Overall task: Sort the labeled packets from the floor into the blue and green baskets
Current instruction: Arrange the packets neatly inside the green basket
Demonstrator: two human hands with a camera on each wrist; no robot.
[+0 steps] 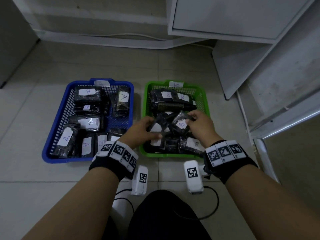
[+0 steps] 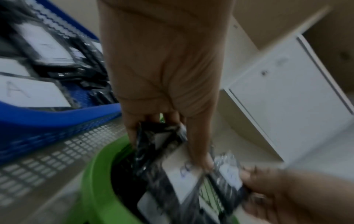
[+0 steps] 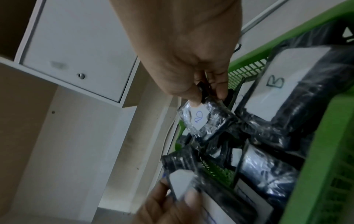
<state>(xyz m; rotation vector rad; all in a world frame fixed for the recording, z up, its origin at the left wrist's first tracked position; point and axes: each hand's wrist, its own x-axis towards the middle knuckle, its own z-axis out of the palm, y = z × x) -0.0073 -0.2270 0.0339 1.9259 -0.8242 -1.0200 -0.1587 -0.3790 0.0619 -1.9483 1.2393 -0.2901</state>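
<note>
Both hands hover over the green basket (image 1: 174,155), which holds several black packets labeled B. My left hand (image 1: 147,129) grips a black packet with a white label (image 1: 158,128); the left wrist view shows this packet (image 2: 172,159) held between thumb and fingers. My right hand (image 1: 195,122) pinches the top edge of a small black packet marked B (image 1: 181,122); in the right wrist view the same packet (image 3: 205,119) hangs from the fingertips. To the left stands the blue basket (image 1: 52,146), filled with several packets labeled A.
White cabinet panels (image 1: 242,18) stand behind and to the right of the baskets on the tiled floor (image 1: 34,170). A white cable (image 1: 121,34) runs along the back wall. My dark-clothed knee (image 1: 164,219) is at the bottom centre.
</note>
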